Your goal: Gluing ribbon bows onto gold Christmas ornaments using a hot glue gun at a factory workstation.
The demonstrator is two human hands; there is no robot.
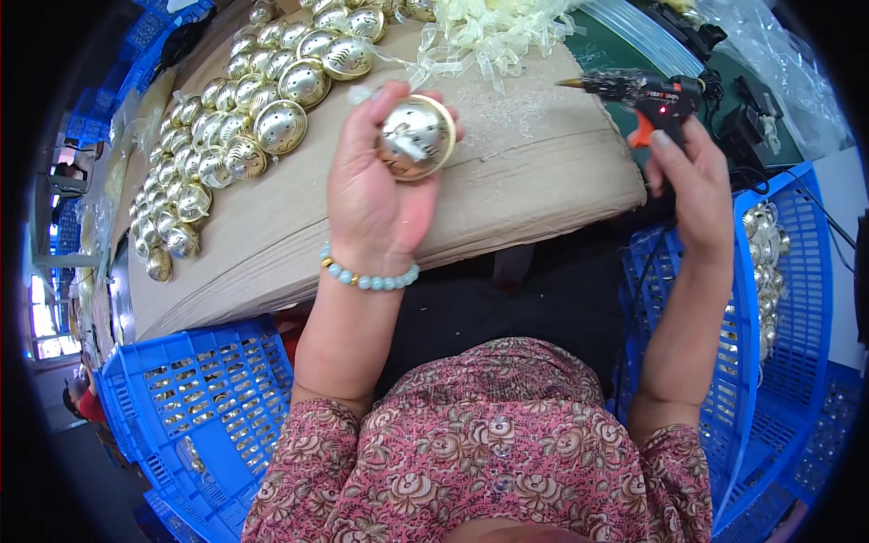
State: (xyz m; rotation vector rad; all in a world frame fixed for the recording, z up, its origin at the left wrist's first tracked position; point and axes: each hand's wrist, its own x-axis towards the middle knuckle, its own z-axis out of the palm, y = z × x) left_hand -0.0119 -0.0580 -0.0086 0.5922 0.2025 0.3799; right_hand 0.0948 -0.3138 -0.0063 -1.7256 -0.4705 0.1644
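Cardboard-covered surface [561, 172] carries massed gold ornaments [244, 113] leftward. The step looks like gluing: the left hand [385, 204] grasps one round ornament [416, 140] beyond its palm; the right hand [701, 185] grips a glue gun [647, 95], well apart. Applying glue would call for bringing nozzle [572, 83] and ornament together.

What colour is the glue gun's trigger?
The trigger is bright orange, seen in the head view, the only one here.
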